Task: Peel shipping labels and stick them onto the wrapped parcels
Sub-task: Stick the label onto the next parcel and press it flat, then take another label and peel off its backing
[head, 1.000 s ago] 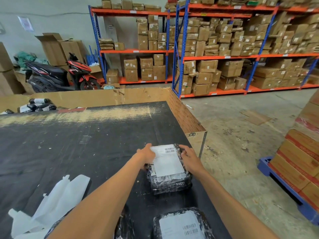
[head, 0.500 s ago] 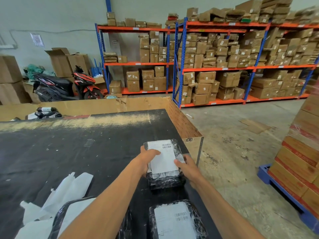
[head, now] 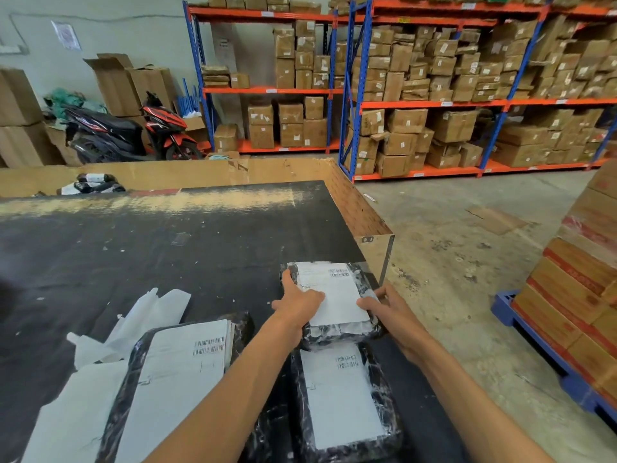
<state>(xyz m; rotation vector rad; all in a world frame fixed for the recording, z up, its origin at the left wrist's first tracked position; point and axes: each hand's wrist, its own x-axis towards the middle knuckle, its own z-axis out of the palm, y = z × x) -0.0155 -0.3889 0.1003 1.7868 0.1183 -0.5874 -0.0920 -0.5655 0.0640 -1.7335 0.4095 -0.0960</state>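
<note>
A black wrapped parcel (head: 334, 332) with a white shipping label (head: 337, 292) on top lies on the black table (head: 133, 255) near its right edge. My left hand (head: 297, 304) grips the parcel's left side, thumb pressed on the label. My right hand (head: 384, 307) holds its right side. Just in front lies a second labelled parcel (head: 344, 402), touching the held one. A third parcel (head: 173, 379) with a label lies at the lower left.
Peeled white backing sheets (head: 143, 319) lie left of my arms. A cardboard wall (head: 354, 205) rims the table's far and right sides, with more parcels (head: 93, 183) behind it. Stacked cartons on a blue pallet (head: 547, 359) stand at right. Shelving and a scooter (head: 127, 132) are beyond.
Both hands have drawn the labelled parcel back toward me until it meets the parcel in front. My view has dipped, showing more of the near parcels.
</note>
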